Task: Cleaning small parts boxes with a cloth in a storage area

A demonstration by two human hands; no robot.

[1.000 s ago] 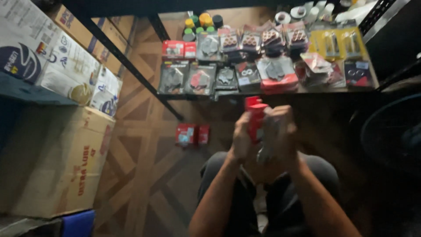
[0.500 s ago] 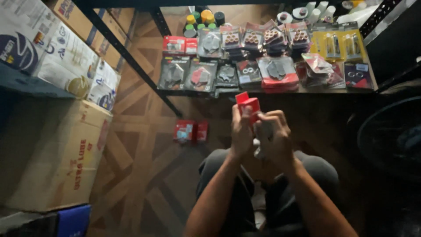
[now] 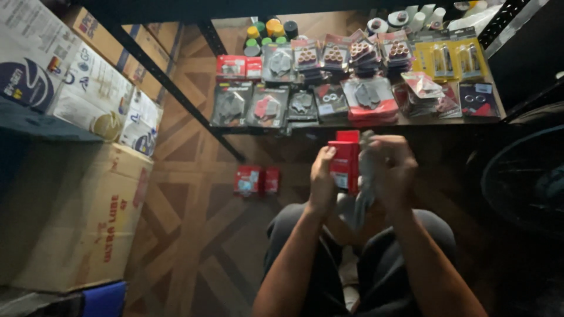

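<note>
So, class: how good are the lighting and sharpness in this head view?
Head view: dim overall; the blister packs on the shelf are best lit; the hands, left and right, with the red box, look soft; the right edge falls into deep shadow.

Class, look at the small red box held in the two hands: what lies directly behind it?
Behind the small red box hangs a grey cloth, gripped by the right hand; the left hand steadies the box. The box's contents are hidden.

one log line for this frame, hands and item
left hand: holds red box | right hand: grips grey cloth against box | backdrop: low shelf of packaged parts
</note>
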